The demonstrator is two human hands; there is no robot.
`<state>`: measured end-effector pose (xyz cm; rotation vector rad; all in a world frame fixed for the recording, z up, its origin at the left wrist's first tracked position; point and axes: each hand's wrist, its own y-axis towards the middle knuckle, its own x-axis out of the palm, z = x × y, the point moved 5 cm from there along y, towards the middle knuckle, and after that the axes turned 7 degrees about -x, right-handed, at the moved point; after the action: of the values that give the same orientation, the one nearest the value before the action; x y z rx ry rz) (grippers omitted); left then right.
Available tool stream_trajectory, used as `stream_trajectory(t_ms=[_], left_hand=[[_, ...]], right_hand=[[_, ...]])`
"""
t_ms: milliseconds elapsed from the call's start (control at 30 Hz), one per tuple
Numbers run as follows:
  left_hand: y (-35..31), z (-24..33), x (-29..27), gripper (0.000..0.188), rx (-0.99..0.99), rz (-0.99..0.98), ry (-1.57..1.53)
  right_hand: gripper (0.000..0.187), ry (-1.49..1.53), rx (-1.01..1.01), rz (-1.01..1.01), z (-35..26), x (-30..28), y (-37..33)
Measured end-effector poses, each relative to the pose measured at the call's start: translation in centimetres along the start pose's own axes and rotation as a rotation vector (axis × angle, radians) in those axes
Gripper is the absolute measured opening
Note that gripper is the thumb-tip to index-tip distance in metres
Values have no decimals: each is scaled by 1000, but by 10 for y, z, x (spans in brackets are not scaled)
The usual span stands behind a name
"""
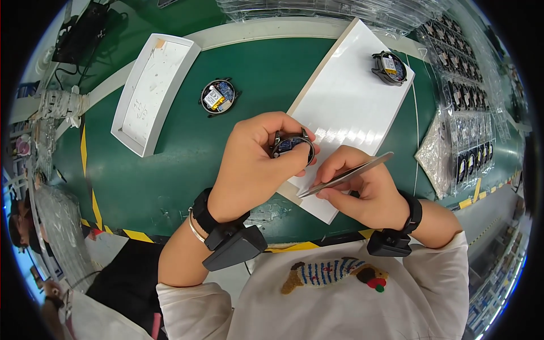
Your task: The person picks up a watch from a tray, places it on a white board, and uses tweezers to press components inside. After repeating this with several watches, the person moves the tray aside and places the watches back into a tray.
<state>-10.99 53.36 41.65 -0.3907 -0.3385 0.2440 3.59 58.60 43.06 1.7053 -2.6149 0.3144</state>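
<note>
Between the thumb and fingers of my left hand [258, 161] is an opened round watch case [292, 145], its blue circuit board showing inside. My right hand [365, 190] grips a pair of metal tweezers [347, 175], their tips pointing left and down, below the case and apart from it. Both hands are over the lower end of a white board [348, 93]. A second open watch case [390, 68] rests on the board's far right end. Another open watch case [217, 97], with a yellow and white part inside, lies on the green mat to the left.
A shallow white box lid [154, 93] lies at the left on the green table mat [243, 62]. Clear plastic trays [462, 96] holding several watch cases stand at the right, with more clear trays [334, 10] at the back. Yellow-black tape [139, 235] marks the near edge.
</note>
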Motion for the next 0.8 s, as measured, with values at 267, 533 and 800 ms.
stream_trajectory(t_ms=[267,533,800], left_hand=[[0,1,-2,5,-10,-23,76],[-2,8,1,16,-29,-10,-136],[-7,1,15,18,-64,-85,-127]], right_hand=[[19,17,19,-79,-2,-2,2],[18,179,-118,68,-14,-27,6],[20,311,-253,277,-25,-34,4]])
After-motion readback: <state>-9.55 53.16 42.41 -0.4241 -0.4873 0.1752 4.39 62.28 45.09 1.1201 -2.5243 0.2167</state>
